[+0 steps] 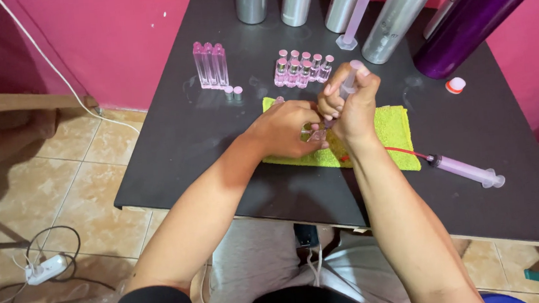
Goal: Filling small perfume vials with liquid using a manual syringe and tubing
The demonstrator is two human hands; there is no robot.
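Observation:
My left hand is closed around a small clear vial over a yellow-green cloth on the dark table. My right hand grips a pale purple syringe, held upright with its tip down at the vial and my thumb on the plunger. Both hands touch each other above the cloth. The vial is mostly hidden by my fingers.
Several small pink capped vials stand behind my hands, tall pink tubes to their left. A second syringe with a red tube lies at right. Silver bottles, a measuring cylinder and a purple bottle line the back edge.

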